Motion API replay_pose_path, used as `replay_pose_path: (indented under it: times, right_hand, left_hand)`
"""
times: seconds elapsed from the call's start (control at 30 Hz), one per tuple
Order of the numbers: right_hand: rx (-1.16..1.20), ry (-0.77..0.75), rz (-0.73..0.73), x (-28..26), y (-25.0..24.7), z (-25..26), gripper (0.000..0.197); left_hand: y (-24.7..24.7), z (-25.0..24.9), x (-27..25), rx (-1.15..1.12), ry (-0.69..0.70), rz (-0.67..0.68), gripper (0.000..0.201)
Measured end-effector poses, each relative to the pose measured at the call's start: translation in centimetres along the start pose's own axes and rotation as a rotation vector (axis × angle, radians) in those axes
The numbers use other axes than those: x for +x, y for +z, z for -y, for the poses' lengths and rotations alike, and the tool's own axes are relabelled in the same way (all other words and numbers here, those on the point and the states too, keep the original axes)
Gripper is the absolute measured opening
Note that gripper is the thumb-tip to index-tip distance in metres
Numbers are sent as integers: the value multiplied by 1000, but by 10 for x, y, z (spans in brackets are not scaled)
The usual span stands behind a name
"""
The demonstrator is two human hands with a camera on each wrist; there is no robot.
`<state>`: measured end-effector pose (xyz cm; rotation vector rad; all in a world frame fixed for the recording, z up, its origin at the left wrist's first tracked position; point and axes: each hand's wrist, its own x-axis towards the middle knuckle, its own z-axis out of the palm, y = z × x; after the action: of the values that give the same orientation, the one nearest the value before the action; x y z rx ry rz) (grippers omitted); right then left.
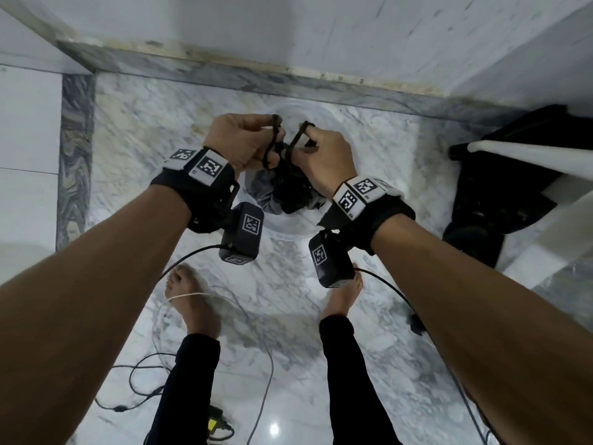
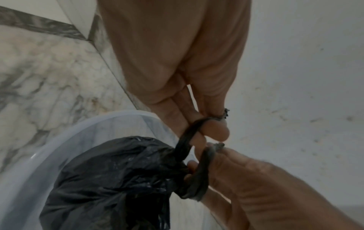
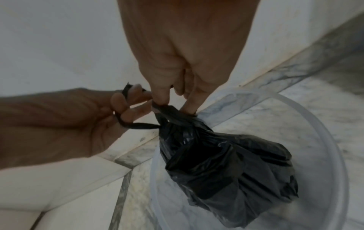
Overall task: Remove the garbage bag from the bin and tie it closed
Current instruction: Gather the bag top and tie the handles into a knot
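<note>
A black garbage bag [image 1: 290, 191] [image 2: 118, 179] [image 3: 226, 163] hangs bunched over a clear plastic bin [image 1: 282, 226] [image 2: 49, 147] [image 3: 325, 140] on the marble floor. Its mouth is drawn into two twisted black strands that cross at the bag's neck. My left hand [image 1: 244, 142] [image 2: 187, 93] [image 3: 69, 121] pinches one strand, which wraps around its fingers. My right hand [image 1: 321, 155] [image 2: 265, 186] [image 3: 187, 62] pinches the other strand just above the neck. Both hands are close together above the bin.
A white wall [image 1: 321, 33] with a grey marble skirting [image 1: 224, 72] runs right behind the bin. A dark object [image 1: 491, 194] under a white rail stands at the right. Cables [image 1: 192, 332] loop on the floor around my bare feet [image 1: 189, 300].
</note>
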<state>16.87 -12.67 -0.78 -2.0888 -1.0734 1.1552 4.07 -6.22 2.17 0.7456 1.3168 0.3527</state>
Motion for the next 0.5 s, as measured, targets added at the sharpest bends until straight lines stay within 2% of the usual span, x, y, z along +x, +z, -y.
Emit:
replay_pose_path:
  times: [0.1, 0.33, 0.43, 0.5]
  right_hand:
    - [-21, -80, 5, -1, -1, 4, 26]
    - [2, -165, 85, 0, 1, 5, 37]
    - [72, -87, 135, 4, 0, 4, 42]
    - [158, -12, 184, 7, -3, 5, 36]
  left_hand:
    - [3, -1, 1, 106, 7, 16, 14]
    - [5, -1, 2, 299, 83, 20, 19]
    - [5, -3, 2, 359, 138, 25, 15]
    - [5, -3, 3, 435, 182, 12, 14]
